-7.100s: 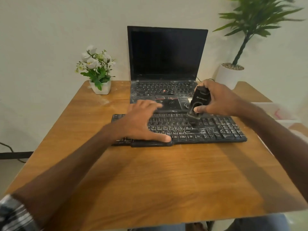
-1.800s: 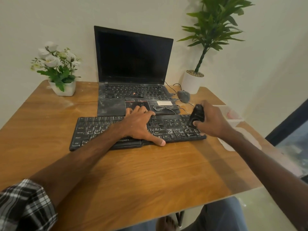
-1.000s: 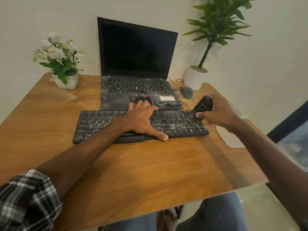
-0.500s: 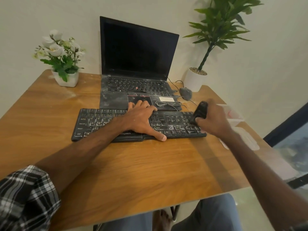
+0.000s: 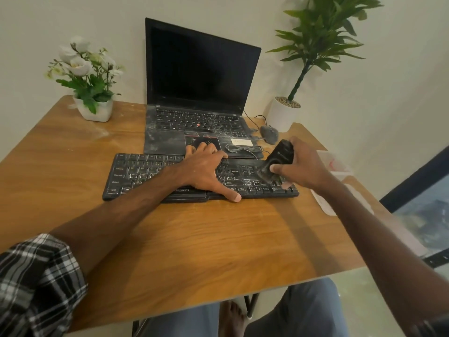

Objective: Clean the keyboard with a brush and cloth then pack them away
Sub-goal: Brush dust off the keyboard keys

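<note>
**A:** Where is the keyboard [image 5: 145, 173] sitting?

**B:** It is lying flat on the wooden worktop [image 5: 194, 239], just in front of the open laptop [image 5: 201, 76]; pale dust is showing on its keys; its far edge is sitting right against the laptop's front edge (whether the two are touching, I cannot tell).

**A:** What is the left hand [image 5: 204, 171] doing?

**B:** It is resting palm down on the middle of the keyboard; its fingers [image 5: 209, 149] are lying straight and spread, reaching past the far edge onto the laptop; the thumb is stretching along the near edge; it is gripping nothing.

**A:** And the right hand [image 5: 303, 169]?

**B:** It is gripping a black brush [image 5: 279, 159]; its fingers are curling round the handle, with the thumb pressing on the front; the brush is tilting, bristles down, and touching the keys near the keyboard's right end.

**A:** What else is sitting around?

**B:** A small pot of white flowers [image 5: 93, 110] is standing at the far left corner; a grey mouse [image 5: 269, 133] is lying just right of the laptop; a coiled cable [image 5: 243, 149] is lying on the laptop's palm rest; a tall green plant [image 5: 315, 45] is standing by the far right corner; a white sheet [image 5: 325, 203] is lying at the right edge, partly hidden by the right forearm; I cannot tell whether it is the cloth.
</note>
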Available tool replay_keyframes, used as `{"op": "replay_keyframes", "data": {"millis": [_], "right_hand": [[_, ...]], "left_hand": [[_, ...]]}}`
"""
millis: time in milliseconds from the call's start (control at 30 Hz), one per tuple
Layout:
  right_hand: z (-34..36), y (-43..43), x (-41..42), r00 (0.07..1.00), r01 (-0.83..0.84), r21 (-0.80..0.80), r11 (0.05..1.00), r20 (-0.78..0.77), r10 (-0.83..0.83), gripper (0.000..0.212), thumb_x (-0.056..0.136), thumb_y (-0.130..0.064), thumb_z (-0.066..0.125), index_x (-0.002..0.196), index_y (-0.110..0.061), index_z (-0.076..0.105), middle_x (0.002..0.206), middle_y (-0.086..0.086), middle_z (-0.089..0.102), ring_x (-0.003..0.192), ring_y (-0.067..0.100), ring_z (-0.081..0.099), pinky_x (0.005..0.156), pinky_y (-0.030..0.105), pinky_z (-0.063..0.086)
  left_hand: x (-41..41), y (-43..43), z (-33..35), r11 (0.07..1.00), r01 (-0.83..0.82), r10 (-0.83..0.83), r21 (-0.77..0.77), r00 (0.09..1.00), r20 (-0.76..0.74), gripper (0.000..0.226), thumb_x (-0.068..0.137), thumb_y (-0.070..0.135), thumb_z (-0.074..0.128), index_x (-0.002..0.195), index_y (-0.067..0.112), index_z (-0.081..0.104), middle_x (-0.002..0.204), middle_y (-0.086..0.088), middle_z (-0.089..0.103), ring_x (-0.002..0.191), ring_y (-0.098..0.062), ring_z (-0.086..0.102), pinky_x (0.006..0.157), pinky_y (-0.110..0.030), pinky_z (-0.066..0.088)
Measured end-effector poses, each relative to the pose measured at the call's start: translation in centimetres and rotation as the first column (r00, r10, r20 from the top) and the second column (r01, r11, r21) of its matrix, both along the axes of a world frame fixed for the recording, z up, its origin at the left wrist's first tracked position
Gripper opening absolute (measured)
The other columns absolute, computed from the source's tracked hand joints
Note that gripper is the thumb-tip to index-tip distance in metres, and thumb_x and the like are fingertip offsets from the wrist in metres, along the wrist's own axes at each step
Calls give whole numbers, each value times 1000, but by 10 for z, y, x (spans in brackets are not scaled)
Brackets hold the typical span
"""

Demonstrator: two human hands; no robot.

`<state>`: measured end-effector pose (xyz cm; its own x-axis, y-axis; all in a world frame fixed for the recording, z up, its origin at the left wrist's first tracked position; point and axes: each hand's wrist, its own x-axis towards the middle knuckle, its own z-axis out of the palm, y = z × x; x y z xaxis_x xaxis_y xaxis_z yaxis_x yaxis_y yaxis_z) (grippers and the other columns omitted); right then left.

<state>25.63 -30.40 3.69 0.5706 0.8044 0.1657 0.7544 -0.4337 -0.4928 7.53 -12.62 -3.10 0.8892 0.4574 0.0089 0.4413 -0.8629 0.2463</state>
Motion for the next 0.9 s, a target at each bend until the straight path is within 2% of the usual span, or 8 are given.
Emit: {"op": "replay_keyframes", "data": {"millis": [133, 267, 400, 533, 633, 700, 800, 900], "right_hand": [[-3, -4, 11, 998, 52, 5, 999, 39, -52, 54, 80, -12, 82, 121, -13, 48, 102, 3, 60, 92, 22, 63, 66, 31, 58], [7, -9, 21, 987, 93, -24, 995, 135, -89, 53, 79, -3, 76, 123, -8, 46, 97, 9, 59, 88, 34, 67, 69, 48, 61], [-3, -8, 8, 985, 31, -22, 999, 168, -27, 50, 81, -3, 74, 122, -9, 47, 92, 3, 57, 88, 27, 62, 56, 26, 47], [1, -5, -6, 999, -30, 6, 1000, 43, 30, 51, 81, -11, 81, 119, -15, 48, 96, 1, 62, 90, 22, 64, 65, 29, 55], [10, -7, -11, 998, -12, 33, 999, 57, 10, 53, 81, -14, 83, 120, -15, 47, 100, 0, 59, 84, 13, 60, 53, 15, 46], [0, -6, -21, 996, -16, 18, 1000, 83, 14, 51, 80, -11, 81, 118, -14, 46, 99, 2, 60, 82, 14, 61, 51, 16, 49], [-6, -1, -31, 998, -34, -15, 999, 42, 35, 50, 80, -12, 82, 114, -18, 45, 97, -1, 60, 91, 19, 62, 69, 30, 57], [3, 0, -22, 1000, 13, 42, 999, -8, -13, 52, 81, -12, 82, 119, -14, 47, 90, -8, 56, 88, 18, 60, 62, 22, 48]], "left_hand": [[-1, 0, 0, 1000, 6, -6, -5, 1000, 2, 147, 35, 110, 47, 156, 28, 35, 130, 5, 38, 125, -18, 33, 113, -48, 24], [-1, 0, 0, 1000, 3, -4, -2, 1000, -8, 145, 38, 108, 50, 157, 27, 34, 132, 3, 38, 127, -19, 33, 114, -51, 24], [0, 0, 0, 1000, 4, -4, -3, 1000, -7, 146, 36, 109, 48, 157, 27, 35, 135, 2, 39, 129, -20, 33, 115, -51, 24], [0, 0, 0, 1000, 0, 0, 1, 1000, -10, 149, 34, 110, 45, 157, 26, 35, 135, 2, 39, 128, -20, 33, 115, -52, 24], [0, 1, -1, 1000, 5, -5, 5, 1000, -1, 145, 38, 108, 50, 156, 26, 35, 135, 2, 40, 129, -20, 33, 115, -51, 24], [0, 1, -2, 1000, 3, -3, 7, 1000, -2, 147, 35, 109, 46, 156, 26, 36, 135, 2, 40, 128, -20, 33, 114, -50, 24], [0, 1, -2, 1000, 0, 0, 12, 1000, 1, 147, 35, 110, 46, 155, 26, 36, 133, 2, 39, 126, -20, 33, 113, -50, 25], [0, 1, -3, 1000, 6, -6, 12, 1000, 2, 143, 40, 108, 51, 155, 26, 36, 133, 2, 39, 126, -20, 34, 113, -50, 25]]}}
